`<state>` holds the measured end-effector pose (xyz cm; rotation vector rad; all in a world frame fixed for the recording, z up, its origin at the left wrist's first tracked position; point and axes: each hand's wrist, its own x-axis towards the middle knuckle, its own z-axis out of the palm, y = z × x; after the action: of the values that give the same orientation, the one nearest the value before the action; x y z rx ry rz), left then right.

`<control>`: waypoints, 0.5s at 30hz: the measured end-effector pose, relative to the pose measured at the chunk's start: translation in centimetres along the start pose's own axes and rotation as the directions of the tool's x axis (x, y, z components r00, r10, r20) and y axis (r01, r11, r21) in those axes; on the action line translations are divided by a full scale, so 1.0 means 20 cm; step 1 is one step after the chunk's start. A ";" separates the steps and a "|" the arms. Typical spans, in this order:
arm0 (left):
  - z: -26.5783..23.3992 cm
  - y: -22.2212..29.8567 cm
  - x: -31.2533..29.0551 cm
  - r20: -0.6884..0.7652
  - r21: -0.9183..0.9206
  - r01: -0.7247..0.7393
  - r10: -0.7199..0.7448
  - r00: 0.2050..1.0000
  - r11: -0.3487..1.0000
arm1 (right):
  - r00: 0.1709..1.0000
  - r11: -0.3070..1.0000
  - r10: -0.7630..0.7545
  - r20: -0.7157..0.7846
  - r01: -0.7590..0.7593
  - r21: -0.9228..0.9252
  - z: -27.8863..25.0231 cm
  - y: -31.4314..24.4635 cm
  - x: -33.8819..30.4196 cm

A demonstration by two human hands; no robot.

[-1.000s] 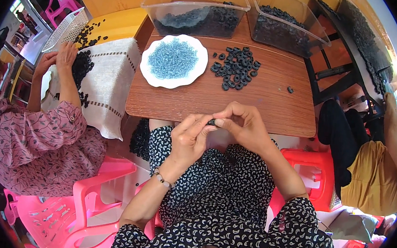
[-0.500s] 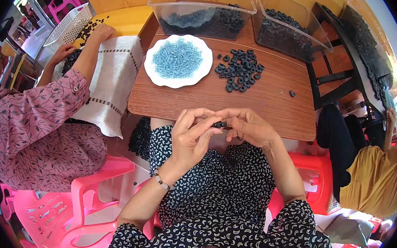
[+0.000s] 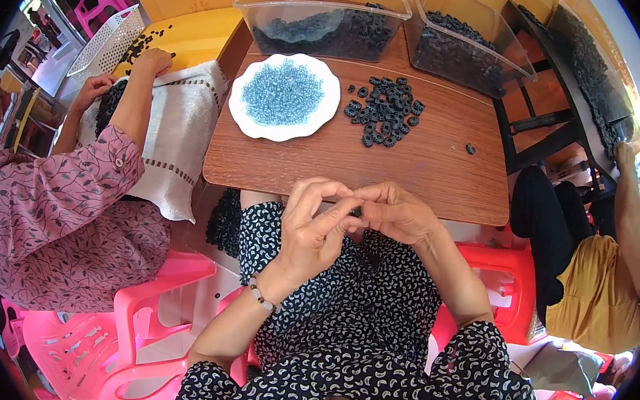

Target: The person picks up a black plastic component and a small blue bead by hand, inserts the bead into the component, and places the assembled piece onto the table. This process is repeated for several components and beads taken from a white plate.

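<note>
Just off the table's near edge, my left hand (image 3: 314, 222) and my right hand (image 3: 396, 212) meet, fingertips together. Between them is a small black ring-shaped part (image 3: 356, 212), mostly covered by the fingers. My left fingers pinch it from one side; the right thumb and index finger close on it from the other. Beyond my hands, a pile of similar black parts (image 3: 387, 111) lies on the brown table (image 3: 292, 169). A white scalloped plate (image 3: 240, 121) to its left holds many small clear-blue pieces (image 3: 283, 92). One black part (image 3: 470, 149) lies alone at the right.
Two clear plastic bins (image 3: 314, 30) with black parts stand at the table's back. On the left, a person in a pink patterned top (image 3: 57, 202) works at a yellow table (image 3: 198, 32). Another person in a mustard top (image 3: 602, 290) sits at the right, near a red stool (image 3: 497, 289).
My right thumb and fingers have closed in over the black part, hiding more of it. At the right, the neighbour's arm has shifted; the left neighbour's hands have moved slightly.
</note>
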<state>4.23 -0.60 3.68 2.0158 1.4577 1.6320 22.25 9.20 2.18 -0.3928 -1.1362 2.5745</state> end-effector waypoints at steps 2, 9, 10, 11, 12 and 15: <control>0.00 -0.01 -0.01 -0.005 0.037 -0.011 0.012 1.000 0.999 | 1.000 1.000 -0.001 -0.025 0.001 0.004 0.01 0.02 0.00; -0.01 -0.01 -0.01 -0.044 0.087 0.051 -0.048 0.998 0.995 | 0.997 0.999 0.039 -0.063 -0.041 -0.027 0.01 -0.04 -0.02; -0.02 -0.01 -0.01 -0.047 0.088 0.050 -0.046 0.998 0.995 | 0.994 0.989 0.035 -0.103 -0.049 -0.137 0.02 -0.07 -0.03; -0.02 -0.02 -0.01 -0.069 0.094 0.076 -0.070 0.995 0.993 | 0.989 0.968 0.026 -0.142 -0.060 -0.243 0.03 -0.09 -0.04; -0.02 -0.02 -0.02 -0.091 0.098 0.101 -0.092 0.992 0.990 | 0.969 0.936 -0.027 -0.244 -0.061 -0.348 0.05 -0.08 -0.03; -0.04 -0.04 -0.02 -0.077 0.141 0.088 -0.078 0.994 0.986 | 0.945 0.877 -0.067 -0.320 -0.097 -0.471 0.12 -0.13 -0.04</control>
<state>3.17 -0.82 3.08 1.9566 1.7069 1.6243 22.48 9.05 5.84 -0.9075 -1.6325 2.0936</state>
